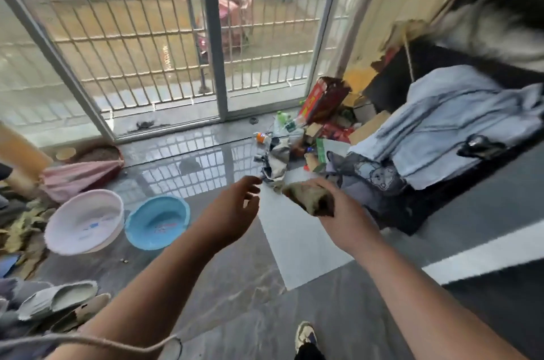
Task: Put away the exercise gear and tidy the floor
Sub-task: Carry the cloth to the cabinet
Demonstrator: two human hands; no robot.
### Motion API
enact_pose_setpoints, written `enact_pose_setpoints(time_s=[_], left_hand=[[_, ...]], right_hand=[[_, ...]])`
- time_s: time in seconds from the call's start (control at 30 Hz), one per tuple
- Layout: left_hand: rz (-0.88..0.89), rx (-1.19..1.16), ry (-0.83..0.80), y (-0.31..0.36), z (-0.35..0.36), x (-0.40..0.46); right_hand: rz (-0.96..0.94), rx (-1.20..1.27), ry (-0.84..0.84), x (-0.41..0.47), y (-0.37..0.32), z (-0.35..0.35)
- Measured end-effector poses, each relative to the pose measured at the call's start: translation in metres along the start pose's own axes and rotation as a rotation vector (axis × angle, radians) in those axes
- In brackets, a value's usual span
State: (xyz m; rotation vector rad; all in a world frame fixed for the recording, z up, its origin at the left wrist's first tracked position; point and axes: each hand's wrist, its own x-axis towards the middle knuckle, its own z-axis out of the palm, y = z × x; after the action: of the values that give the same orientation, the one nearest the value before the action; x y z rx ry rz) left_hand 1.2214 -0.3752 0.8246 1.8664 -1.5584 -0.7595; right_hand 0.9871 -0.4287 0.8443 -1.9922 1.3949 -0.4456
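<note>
Holding a crumpled brownish rag point(309, 197) above the floor point(235, 286), the right hand point(338, 212) is curling its grip round the bundle, fingers wrapped over the top; what the bundle truly is cannot be told from the blur. Left hand point(235, 206) is reaching forward beside it, grip spread loosely, fingers relaxed and holding nothing, fingertips near the rag but apart from it.

Beyond the hands, a litter pile point(297, 142) is lying against the sliding door point(212, 36): a red box point(321, 100) leaning upright, bottles point(282, 121), scraps of cloth and wrappers. To the right, a pale blue cloth point(459, 121) is draping over a dark bed point(485, 183), with a printed grey cloth point(371, 171) hanging just below it.

At left, a pink basin point(85, 221) and a blue basin point(159, 221) are sitting side by side on the floor, nearly touching. A pink umbrella point(76, 174) is lying behind them. Slippers point(59, 300) are resting at lower left. A shoe point(306, 336) is showing at the bottom edge, and a cord point(103, 342) is crossing the left forearm.
</note>
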Motion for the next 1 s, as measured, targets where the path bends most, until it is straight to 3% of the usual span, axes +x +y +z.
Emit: enact_pose_setpoints(time_s=[0.2,0.33,0.5,0.67,1.0], left_hand=[[0.451,0.469,-0.224,0.031,0.034,-0.032],[0.664,0.592,-0.385,0.075,0.088,-0.061],[0.970,0.591,-0.466,0.159,0.170,-0.124],[1.207,0.582,-0.606,0.252,0.278,-0.220],[1.700,0.500,-0.744,0.425,0.492,-0.479]], right_hand=[[0.052,-0.292,0.287,-0.127,0.018,-0.028],[0.177,-0.396,0.410,-0.223,0.058,-0.043],[0.362,-0.470,0.616,-0.364,0.099,-0.061],[0.585,-0.389,0.817,-0.516,0.138,-0.076],[1.109,-0.437,0.924,-0.859,0.222,-0.108]])
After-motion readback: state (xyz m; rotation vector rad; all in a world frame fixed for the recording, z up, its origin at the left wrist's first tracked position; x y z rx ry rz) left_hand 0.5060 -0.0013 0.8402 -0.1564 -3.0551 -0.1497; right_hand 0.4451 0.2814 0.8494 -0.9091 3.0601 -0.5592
